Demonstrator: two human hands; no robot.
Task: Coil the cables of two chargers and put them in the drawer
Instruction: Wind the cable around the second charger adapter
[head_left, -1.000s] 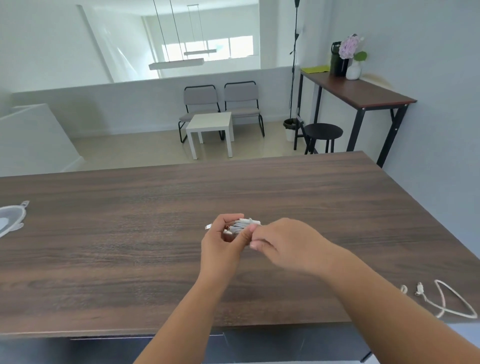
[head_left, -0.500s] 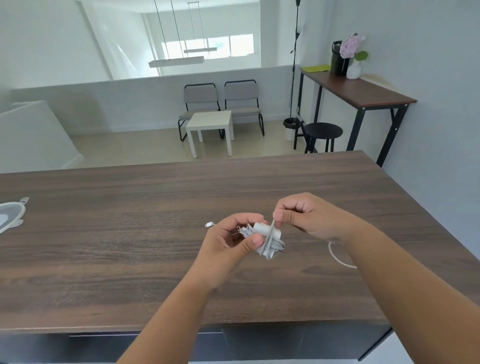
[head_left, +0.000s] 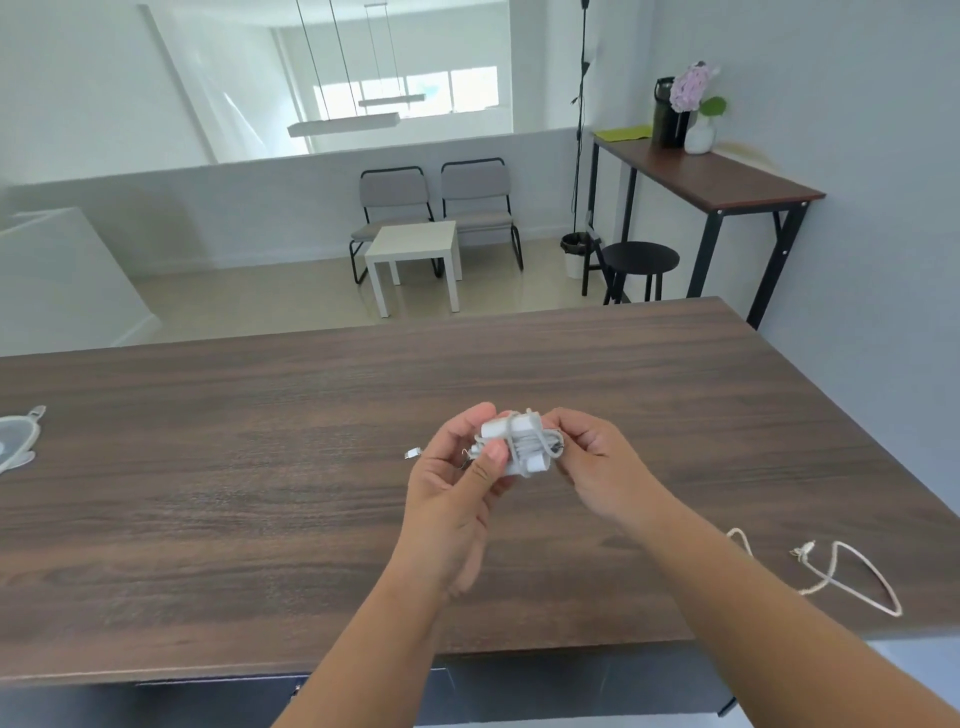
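A white charger (head_left: 519, 447) with its cable wound round the block is held above the middle of the brown table (head_left: 260, 467). My left hand (head_left: 457, 483) grips its left end, thumb on top. My right hand (head_left: 597, 462) pinches the cable at the right end of the bundle. A small silver plug tip (head_left: 410, 453) sticks out to the left of my left hand. A second white cable (head_left: 841, 571) lies loose and uncoiled on the table near its front right edge. The drawer front (head_left: 208, 701) below the table's near edge is shut.
A pale grey object (head_left: 18, 441) lies at the table's far left edge. Beyond the table stand two grey chairs (head_left: 436, 208), a small white table (head_left: 415, 249), a black stool (head_left: 641, 260) and a tall side table (head_left: 711, 176) with a vase.
My right hand has drawn the last loose stretch of cable in and now sits close against the bundle. The second cable has come back into view at the right.
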